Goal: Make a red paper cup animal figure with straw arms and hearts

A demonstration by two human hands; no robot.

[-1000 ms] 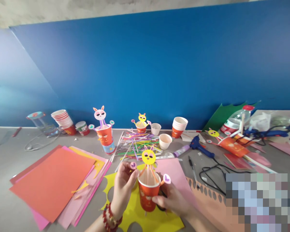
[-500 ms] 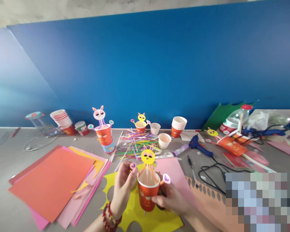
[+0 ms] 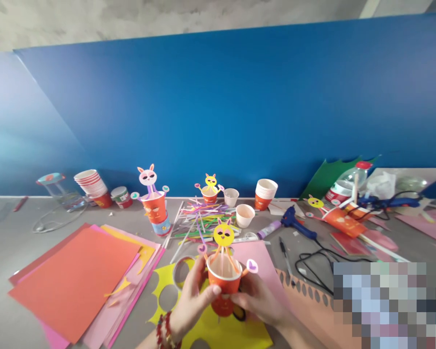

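Note:
A red paper cup (image 3: 223, 282) is held upright between both hands, low in the middle of the view. Rising from its mouth is a yellow paper animal face (image 3: 224, 234) with orange strips, and a round purple-marked paper piece stands out at each side. My left hand (image 3: 196, 299), wearing a red bead bracelet (image 3: 164, 330), wraps round the cup's left side with the thumb on its front. My right hand (image 3: 258, 301) grips the right side, lower down. Beneath the cup lies a yellow sheet (image 3: 210, 334) with round holes. The cup's lower end is partly hidden by fingers.
Orange paper sheets (image 3: 76, 283) lie at left. Behind the hands are coloured strips (image 3: 203, 220), a small white cup (image 3: 244, 215) and a white-faced cup figure (image 3: 154, 207). At right are a blue glue gun (image 3: 298, 224), its black cable and a tipped red cup (image 3: 343, 221).
My left hand has moved down and right from beside the round paper piece onto the cup, its thumb now on the front. The camera view has shifted slightly.

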